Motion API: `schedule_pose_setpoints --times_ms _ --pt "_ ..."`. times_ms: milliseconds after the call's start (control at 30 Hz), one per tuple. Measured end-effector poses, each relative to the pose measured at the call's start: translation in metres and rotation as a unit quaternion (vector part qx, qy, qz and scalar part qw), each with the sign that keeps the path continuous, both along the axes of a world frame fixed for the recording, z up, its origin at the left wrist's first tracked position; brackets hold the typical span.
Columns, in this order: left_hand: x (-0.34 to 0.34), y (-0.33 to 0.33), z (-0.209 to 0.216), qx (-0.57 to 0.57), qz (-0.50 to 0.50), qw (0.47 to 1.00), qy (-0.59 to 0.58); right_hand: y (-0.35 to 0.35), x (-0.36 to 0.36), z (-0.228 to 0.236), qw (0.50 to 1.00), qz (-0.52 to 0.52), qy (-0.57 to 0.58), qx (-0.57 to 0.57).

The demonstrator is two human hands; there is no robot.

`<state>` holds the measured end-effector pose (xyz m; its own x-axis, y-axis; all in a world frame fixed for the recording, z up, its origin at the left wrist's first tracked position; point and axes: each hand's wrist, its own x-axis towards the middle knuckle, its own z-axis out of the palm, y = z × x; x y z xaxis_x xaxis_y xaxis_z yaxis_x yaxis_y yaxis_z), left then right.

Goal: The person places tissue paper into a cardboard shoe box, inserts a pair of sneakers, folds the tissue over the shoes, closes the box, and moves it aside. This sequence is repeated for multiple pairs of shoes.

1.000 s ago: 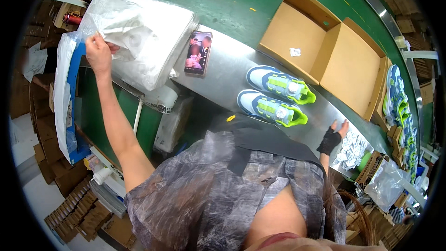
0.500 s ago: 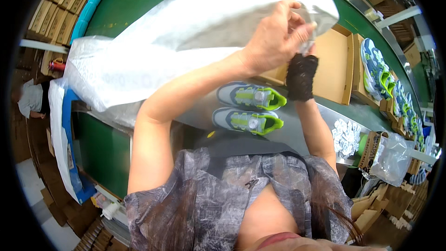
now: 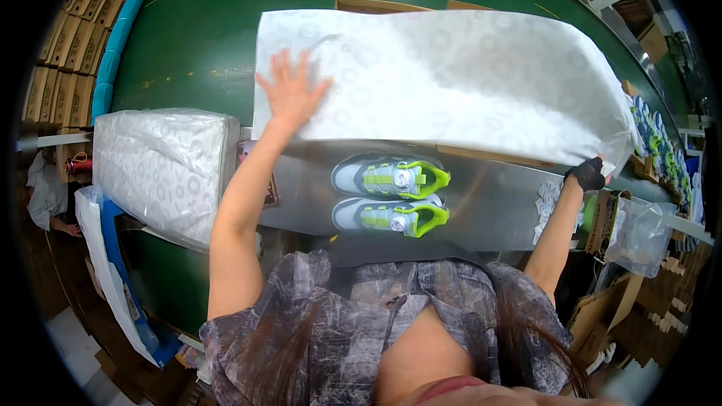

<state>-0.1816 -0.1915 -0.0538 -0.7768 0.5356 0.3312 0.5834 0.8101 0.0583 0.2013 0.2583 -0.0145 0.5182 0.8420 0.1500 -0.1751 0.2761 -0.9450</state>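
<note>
1. head view, hands: the left hand (image 3: 292,98) is palm down over the left end of the paper (image 3: 451,75), fingers spread wide, gripping nothing; whether it presses or hovers cannot be told. the right hand (image 3: 589,174), in a black fingerless glove, is at the paper's near right corner, its fingers apparently closed on the puckered edge, though the tips are mostly hidden.
2. head view, things: the white printed paper lies across the box (image 3: 376,6), whose brown edges show along its far and near sides. the two shoes (image 3: 389,178) stand side by side on the metal bench (image 3: 481,214), nearer the body, clear of the paper. a plastic-wrapped stack (image 3: 165,173) is at the left; crumpled paper bits (image 3: 547,207) lie just beside the right forearm.
3. head view, step: this looks like spreading the paper over the box. the next move seems to call for smoothing the left end flat while the right corner is held, so the sheet does not skew.
</note>
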Motion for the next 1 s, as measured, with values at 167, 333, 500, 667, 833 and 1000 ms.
schedule_pose_setpoints --times_ms 167,333,500,667,833,1000 --pt "-0.060 -0.057 -0.043 0.237 0.197 0.866 -0.393 0.029 0.048 -0.063 0.956 0.027 -0.241 -0.168" --pt "-0.038 -0.059 -0.030 0.358 0.131 0.583 -0.717 -0.073 0.003 0.015 0.757 -0.064 -0.649 -0.048" --pt "-0.042 -0.042 -0.018 0.395 0.092 0.590 -0.698 -0.130 -0.051 0.041 0.593 0.153 -0.726 0.313" --pt "-0.088 -0.053 -0.026 0.447 0.091 0.748 -0.482 -0.161 -0.059 0.017 0.515 0.284 -0.734 0.340" --pt "-0.102 -0.055 -0.056 0.343 0.111 0.827 -0.431 -0.281 -0.056 0.024 0.421 0.632 -0.495 0.423" --pt "-0.045 -0.012 -0.074 0.216 0.102 0.902 -0.360 -0.335 -0.054 0.001 0.427 0.558 -0.629 0.332"
